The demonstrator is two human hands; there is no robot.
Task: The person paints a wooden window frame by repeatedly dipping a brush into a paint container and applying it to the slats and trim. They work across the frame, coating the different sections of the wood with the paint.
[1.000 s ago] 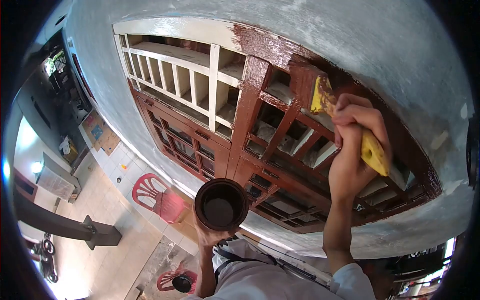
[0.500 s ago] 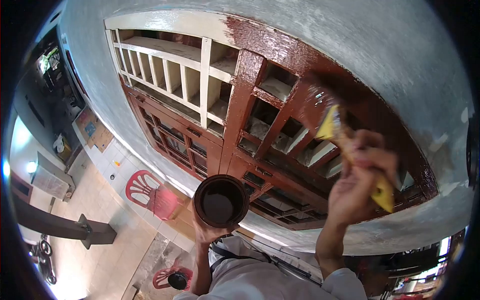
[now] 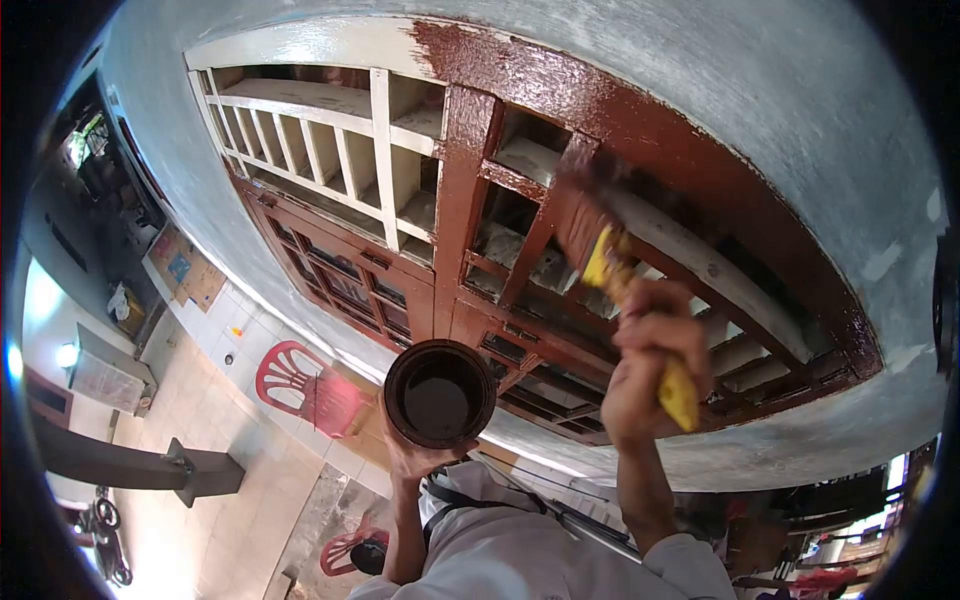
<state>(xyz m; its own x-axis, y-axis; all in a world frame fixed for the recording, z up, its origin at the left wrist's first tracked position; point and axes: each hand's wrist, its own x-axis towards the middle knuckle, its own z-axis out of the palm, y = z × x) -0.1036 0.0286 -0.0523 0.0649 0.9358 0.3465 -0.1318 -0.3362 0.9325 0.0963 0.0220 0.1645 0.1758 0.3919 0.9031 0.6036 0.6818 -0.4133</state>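
My right hand (image 3: 655,360) grips the yellow handle of a paintbrush (image 3: 604,258). Its bristles, blurred by motion, are at a bar of the wooden window frame (image 3: 470,150). Wet reddish-brown paint covers the right side of the frame, while the upper left lattice (image 3: 384,160) is cream. In my left hand (image 3: 412,458) is a round, dark paint can (image 3: 440,395), held from below with its open top facing me. Dark liquid shows inside it. Lower down, brown shutters with glass panes (image 3: 350,290) run beneath the lattice.
A grey wall (image 3: 800,110) surrounds the frame. Below on the tiled floor stand a red plastic chair (image 3: 300,385) and another red chair (image 3: 345,552) with something dark on it. A dark post (image 3: 120,462) crosses the lower left. Cardboard (image 3: 188,268) lies by the wall.
My right hand and the paintbrush have moved left along the frame. The view has shifted slightly, and my left hand still holds the paint can in about the same place.
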